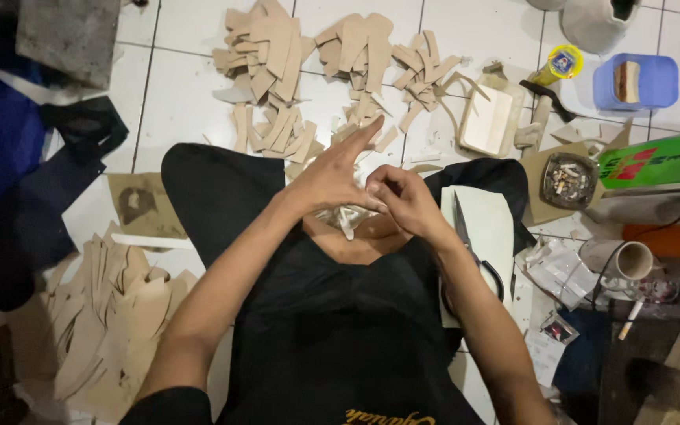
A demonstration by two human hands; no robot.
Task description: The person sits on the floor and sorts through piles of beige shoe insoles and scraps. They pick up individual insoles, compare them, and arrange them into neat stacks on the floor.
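Observation:
I sit cross-legged on a white tiled floor in black clothes. My left hand is raised over my lap with its fingers stretched out towards the cut pieces. My right hand is curled, its fingertips pinching something small against the left hand; what it is stays hidden. Below both hands lies a small whitish scrap bundle on my lap. A pair of scissors rests on a pale green sheet by my right knee.
Piles of tan cut-out pieces lie ahead, and a larger heap at my left. An ashtray, a yellow glue bottle, a blue tub, a white block and a cup crowd the right.

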